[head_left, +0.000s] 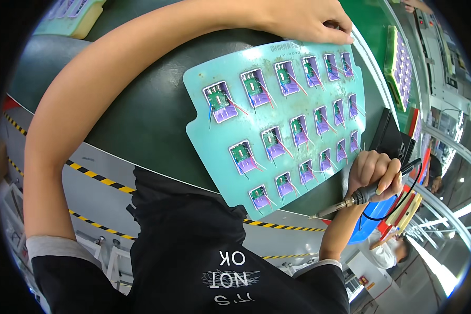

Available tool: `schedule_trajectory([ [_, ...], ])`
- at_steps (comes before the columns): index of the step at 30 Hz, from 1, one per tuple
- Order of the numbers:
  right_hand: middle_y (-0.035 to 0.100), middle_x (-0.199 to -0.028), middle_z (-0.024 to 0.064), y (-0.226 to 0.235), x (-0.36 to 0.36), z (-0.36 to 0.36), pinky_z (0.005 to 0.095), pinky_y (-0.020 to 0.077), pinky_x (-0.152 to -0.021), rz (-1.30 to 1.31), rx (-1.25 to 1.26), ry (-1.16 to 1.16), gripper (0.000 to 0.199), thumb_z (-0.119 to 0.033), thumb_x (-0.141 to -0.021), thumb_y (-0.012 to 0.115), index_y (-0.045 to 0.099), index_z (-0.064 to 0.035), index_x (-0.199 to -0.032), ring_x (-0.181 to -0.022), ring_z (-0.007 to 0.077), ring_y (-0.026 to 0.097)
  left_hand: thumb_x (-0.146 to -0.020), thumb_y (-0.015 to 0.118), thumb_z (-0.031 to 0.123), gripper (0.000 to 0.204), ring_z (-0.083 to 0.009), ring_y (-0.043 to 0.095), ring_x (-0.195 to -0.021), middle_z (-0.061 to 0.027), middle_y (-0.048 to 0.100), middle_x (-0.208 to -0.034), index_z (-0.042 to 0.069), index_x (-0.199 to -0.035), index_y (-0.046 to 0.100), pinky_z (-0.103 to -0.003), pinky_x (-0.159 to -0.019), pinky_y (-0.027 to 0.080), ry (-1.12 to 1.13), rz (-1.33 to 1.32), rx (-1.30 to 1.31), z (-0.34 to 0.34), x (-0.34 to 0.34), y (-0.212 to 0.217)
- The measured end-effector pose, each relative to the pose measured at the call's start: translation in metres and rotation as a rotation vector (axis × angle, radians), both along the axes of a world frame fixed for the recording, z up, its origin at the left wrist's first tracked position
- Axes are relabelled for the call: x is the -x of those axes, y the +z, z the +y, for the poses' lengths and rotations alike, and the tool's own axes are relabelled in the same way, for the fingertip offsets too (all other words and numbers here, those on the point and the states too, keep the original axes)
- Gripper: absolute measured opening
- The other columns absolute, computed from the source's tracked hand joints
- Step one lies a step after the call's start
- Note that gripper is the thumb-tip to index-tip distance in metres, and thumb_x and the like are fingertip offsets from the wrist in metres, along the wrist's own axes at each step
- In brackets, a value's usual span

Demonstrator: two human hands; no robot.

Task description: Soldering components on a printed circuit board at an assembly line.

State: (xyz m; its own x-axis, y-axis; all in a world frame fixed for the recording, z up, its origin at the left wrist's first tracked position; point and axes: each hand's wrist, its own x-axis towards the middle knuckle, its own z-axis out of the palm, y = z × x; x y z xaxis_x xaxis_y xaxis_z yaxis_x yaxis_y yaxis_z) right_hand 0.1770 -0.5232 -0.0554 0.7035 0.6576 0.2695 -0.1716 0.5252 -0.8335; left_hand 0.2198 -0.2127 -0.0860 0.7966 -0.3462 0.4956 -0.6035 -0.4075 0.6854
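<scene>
— Green tabletop [141, 120], grey floor [99, 201] beyond: where is the tray?

— Turquoise tray [214, 157] before me, a near corner seemingly overhanging the tabletop; its windows show circuit boards [218, 99] with loose wires [238, 107].

— And your hands?

— My right hand [377, 175] pinches a soldering iron [345, 203], tip just outside the tray; my left hand [332, 23] curls at the far edge, whether gripping I cannot tell.

— Likely faults?

— Iron, if hot, swept low: scorched wires. Cable [419, 175] snagged: jerked tip. Shirt [183, 235] against the overhang: shifted tray.
</scene>
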Motion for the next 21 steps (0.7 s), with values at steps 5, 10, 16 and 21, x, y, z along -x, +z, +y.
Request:
schedule_trajectory([
  [5,0.034,-0.036,-0.0013,-0.001,-0.001,0.003,0.0205,0.0214,-0.030,-0.001,-0.015,0.003,0.037,-0.023,-0.089,0.044,0.048,-0.0084,-0.055,-0.028,0.0074,0.031,-0.083,0.054,0.023,0.023,-0.0346,0.058,-0.065,-0.0170,0.059,-0.068,0.002,-0.077,0.061,-0.041,-0.061,0.044,0.006,-0.017,-0.007,0.002,-0.001,0.001],
  [10,0.034,-0.036,-0.0015,-0.002,-0.003,0.003,0.0207,0.0227,-0.029,-0.025,-0.003,0.009,0.037,-0.023,-0.089,0.043,0.049,-0.0077,-0.055,-0.027,0.0083,0.032,-0.083,0.055,0.021,0.021,-0.0332,0.056,-0.062,-0.0162,0.057,-0.066,0.002,-0.076,0.060,-0.040,-0.058,0.043,-0.021,0.033,0.010,0.004,-0.001,0.004],
  [16,0.039,-0.037,-0.0018,-0.004,-0.002,0.004,0.0216,0.0238,-0.029,-0.098,0.040,0.026,0.036,-0.023,-0.089,0.042,0.051,-0.0075,-0.058,-0.027,0.0092,0.037,-0.083,0.057,0.019,0.018,-0.0291,0.056,-0.061,-0.0148,0.059,-0.068,0.003,-0.083,0.064,-0.036,-0.058,0.043,-0.034,0.075,0.020,0.006,0.001,0.012],
  [21,0.041,-0.037,-0.0019,-0.003,-0.002,0.007,0.0223,0.0210,-0.030,-0.103,0.041,0.036,0.032,-0.021,-0.088,0.041,0.050,-0.0076,-0.060,-0.028,0.0087,0.034,-0.084,0.057,0.020,0.020,-0.0273,0.057,-0.064,-0.0145,0.061,-0.073,0.003,-0.089,0.066,-0.035,-0.059,0.044,-0.022,0.062,0.044,0.007,0.004,0.013],
])
